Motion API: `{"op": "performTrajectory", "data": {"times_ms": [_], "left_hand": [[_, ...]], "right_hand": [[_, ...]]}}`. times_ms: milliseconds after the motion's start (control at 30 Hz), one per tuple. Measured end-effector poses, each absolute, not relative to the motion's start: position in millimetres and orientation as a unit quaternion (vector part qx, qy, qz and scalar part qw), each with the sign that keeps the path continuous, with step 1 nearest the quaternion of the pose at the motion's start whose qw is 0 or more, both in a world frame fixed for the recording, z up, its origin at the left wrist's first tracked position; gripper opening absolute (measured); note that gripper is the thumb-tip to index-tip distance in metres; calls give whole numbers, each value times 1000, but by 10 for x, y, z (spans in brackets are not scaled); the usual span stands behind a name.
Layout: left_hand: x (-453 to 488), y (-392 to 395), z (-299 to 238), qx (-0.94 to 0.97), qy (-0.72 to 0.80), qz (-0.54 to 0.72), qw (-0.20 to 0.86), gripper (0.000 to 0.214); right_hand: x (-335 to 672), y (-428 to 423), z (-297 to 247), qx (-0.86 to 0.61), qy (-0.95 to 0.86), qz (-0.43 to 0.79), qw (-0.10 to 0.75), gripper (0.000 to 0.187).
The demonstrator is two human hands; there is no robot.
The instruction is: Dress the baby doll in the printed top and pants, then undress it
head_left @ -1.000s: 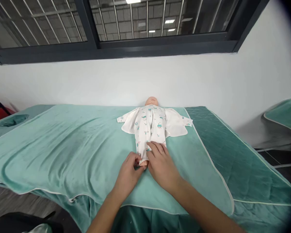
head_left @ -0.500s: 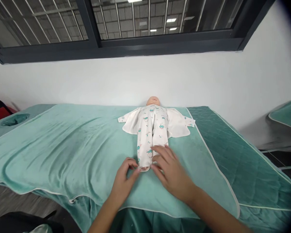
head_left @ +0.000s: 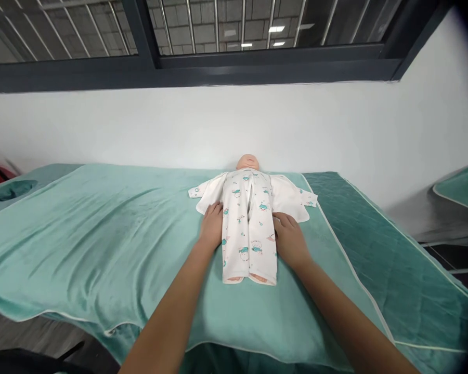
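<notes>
A baby doll [head_left: 247, 161] lies on its back on a light green blanket [head_left: 140, 234], its head toward the wall. White printed baby trousers [head_left: 239, 223] cover its front from the chest down, and the soles show at the cuffs. Beneath them a white baby jacket [head_left: 290, 195] is spread open, both sleeves stretched outward. At the trousers' left edge, my left hand [head_left: 211, 226] is closed on the side of the cloth, fingers together. My right hand [head_left: 290, 236] likewise closes on the opposite edge, just below the jacket's hem. Both thumbs are mostly hidden.
The bed has a darker green quilted cover [head_left: 374, 249] on the right. Behind it rise a white wall [head_left: 140, 130] and a dark-framed window [head_left: 276, 70] with bars. A black object [head_left: 27, 361] stands at the lower left, below the bed's edge.
Both hands have moved from the left trouser cuff up to the two sides of the trousers. Both cuffs now lie side by side, in full view.
</notes>
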State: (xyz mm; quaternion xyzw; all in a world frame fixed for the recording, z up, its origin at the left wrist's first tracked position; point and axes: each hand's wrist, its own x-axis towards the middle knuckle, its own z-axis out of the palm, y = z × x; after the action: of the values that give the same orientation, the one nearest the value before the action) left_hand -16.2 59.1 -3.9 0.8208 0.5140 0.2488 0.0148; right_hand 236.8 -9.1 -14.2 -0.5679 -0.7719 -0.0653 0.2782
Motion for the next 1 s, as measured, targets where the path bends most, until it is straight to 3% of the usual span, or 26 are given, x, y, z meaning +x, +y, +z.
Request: {"op": "performTrajectory", "data": {"times_ms": [267, 600, 800, 1000], "left_hand": [[-29, 759, -40, 814, 476, 319, 100, 44], [-54, 672, 61, 751, 500, 367, 225, 43], [-27, 573, 134, 758, 480, 385, 217, 33], [-65, 560, 119, 791, 526, 302, 79, 23]], "right_hand": [[2324, 23, -153, -566, -782, -65, 253, 38], [2295, 209, -138, -497, -822, -2, 279, 23], [2311, 116, -113, -459, -804, 46, 375, 22], [2341, 125, -88, -459, -794, 60, 395, 22]]}}
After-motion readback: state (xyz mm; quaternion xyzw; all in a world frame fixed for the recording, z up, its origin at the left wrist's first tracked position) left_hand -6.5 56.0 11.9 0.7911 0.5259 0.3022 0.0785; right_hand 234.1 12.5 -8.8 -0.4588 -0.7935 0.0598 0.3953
